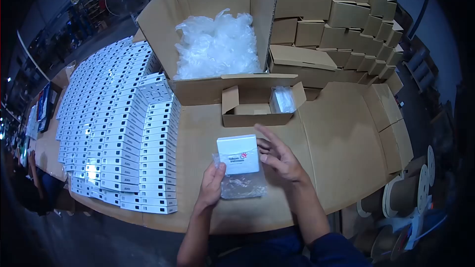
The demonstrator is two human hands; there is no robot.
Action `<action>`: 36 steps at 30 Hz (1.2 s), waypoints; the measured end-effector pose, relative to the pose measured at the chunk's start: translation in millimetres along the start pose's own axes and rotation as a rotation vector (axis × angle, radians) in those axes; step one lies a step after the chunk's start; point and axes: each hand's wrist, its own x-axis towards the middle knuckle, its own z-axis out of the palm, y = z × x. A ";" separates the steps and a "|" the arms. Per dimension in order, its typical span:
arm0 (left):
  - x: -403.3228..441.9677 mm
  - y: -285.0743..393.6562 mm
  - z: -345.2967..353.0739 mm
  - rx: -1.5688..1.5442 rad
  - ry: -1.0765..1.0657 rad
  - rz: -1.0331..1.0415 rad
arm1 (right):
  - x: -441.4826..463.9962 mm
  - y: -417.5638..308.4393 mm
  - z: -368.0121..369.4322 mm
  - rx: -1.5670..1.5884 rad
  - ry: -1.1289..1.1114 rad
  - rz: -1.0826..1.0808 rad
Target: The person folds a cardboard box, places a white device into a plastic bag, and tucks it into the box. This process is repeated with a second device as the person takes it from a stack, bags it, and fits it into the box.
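Note:
A square white plastic box (pixel 239 149) with a red and black printed logo sits partly inside a clear plastic bag (pixel 242 187). My left hand (pixel 213 184) is closed on its left side, thumb on the front face, gripping box and bag together. At the box's right edge is my right hand (pixel 283 160), its index finger stretched out and its thumb apart from it; whether it touches the box I cannot tell. Beyond them stands a small open carton (pixel 257 120) with a bagged white box (pixel 283 100) at its right end.
Tall stacks of white boxes (pixel 118 133) fill the table's left side. A large carton (pixel 203 0) of clear bags (pixel 217 44) stands behind. Brown cartons (pixel 302 5) are piled at back right. Cable reels (pixel 408 190) stand right of the table. A person's arm (pixel 34 168) shows far left.

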 end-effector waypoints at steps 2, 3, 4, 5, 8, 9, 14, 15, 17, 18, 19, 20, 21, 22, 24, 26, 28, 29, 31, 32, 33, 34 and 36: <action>1.5 -6.0 -1.1 -0.011 0.010 0.018 | -10.1 12.8 -2.9 0.132 0.146 0.118; 2.5 -7.5 -1.7 -0.016 0.005 0.028 | -14.3 22.4 -6.3 0.199 0.217 0.176; 2.3 -8.5 -2.0 -0.021 0.000 0.036 | -17.8 35.9 -9.0 0.316 0.272 0.205; 2.4 -7.1 -1.5 -0.009 -0.021 0.039 | -22.1 45.6 -12.5 0.375 0.259 0.197; 2.7 -3.9 -4.4 0.077 -0.067 0.072 | -26.1 59.1 -16.6 0.491 0.263 0.178; 4.6 -5.5 -8.1 0.136 -0.074 0.098 | -26.4 58.8 -16.1 0.466 0.262 0.151; 8.3 8.9 11.5 0.296 -0.019 0.260 | -24.1 44.0 -3.5 0.397 0.270 0.060; 8.3 14.6 16.8 0.298 -0.027 0.291 | -22.9 40.8 0.4 0.384 0.286 0.046; 7.7 17.6 18.3 0.334 -0.050 0.348 | -21.1 41.3 -0.6 0.327 0.219 -0.015; 7.0 18.1 17.3 0.369 -0.065 0.373 | -20.8 41.0 -1.2 0.300 0.198 -0.031; 6.8 18.7 16.5 0.403 -0.081 0.399 | -20.1 40.7 -2.3 0.272 0.176 -0.049; 6.5 18.3 16.4 0.385 -0.089 0.415 | -19.7 41.4 -4.7 0.263 0.140 -0.071; 6.9 17.4 15.7 0.355 -0.080 0.418 | -18.9 41.3 -4.3 0.301 0.145 -0.062; 7.7 15.7 14.9 0.326 -0.072 0.419 | -18.2 41.0 -3.9 0.339 0.152 -0.054; 6.2 16.0 22.0 0.226 -0.013 0.395 | -16.4 35.6 -1.3 0.378 0.192 -0.024; 8.8 10.0 24.1 0.236 0.063 0.438 | -16.4 31.3 4.8 0.257 0.153 -0.070; 11.1 5.1 21.5 0.225 0.091 0.461 | -18.9 33.7 11.9 0.101 0.146 -0.088; 11.9 2.6 20.0 0.208 0.079 0.462 | -19.7 34.1 15.2 0.021 0.176 -0.028; 11.1 10.7 27.7 0.211 0.061 0.425 | -23.4 34.4 20.9 -0.139 0.244 0.096; 9.5 16.6 33.5 0.232 0.055 0.392 | -22.8 41.6 20.0 -0.175 0.254 0.020; 8.4 22.7 37.7 0.255 0.051 0.359 | -23.6 44.8 17.4 -0.158 0.242 0.012; 8.4 20.5 33.5 0.287 0.026 0.294 | -23.8 46.4 14.0 -0.141 0.226 0.001; 8.1 16.9 23.5 0.348 -0.021 0.166 | -25.0 45.2 11.1 -0.145 0.207 -0.017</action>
